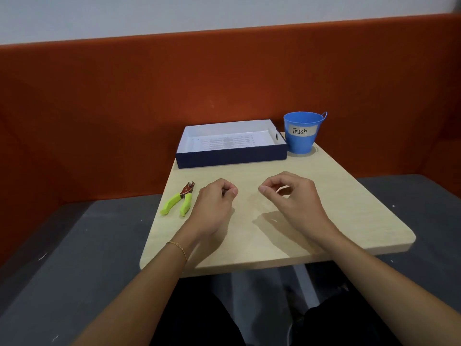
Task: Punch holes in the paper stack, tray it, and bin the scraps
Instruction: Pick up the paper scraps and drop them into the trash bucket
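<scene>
Both hands hover low over the table [349, 208], apart from each other: my left hand [214, 206] curled with thumb against fingers, my right hand [291, 198] pinched likewise. Whether either grips a scrap I cannot tell; any scraps are too small to see. Paper [229, 141] already lies in the tray [232, 156]; the punch [180, 199] rests just left of my left hand. The bin [303, 136] stands beside the tray's right end. Risks, in my judgement: scraps dropped on the carry, scattered by a sweeping wrist, or spilled into the tray rather than the bin.
</scene>
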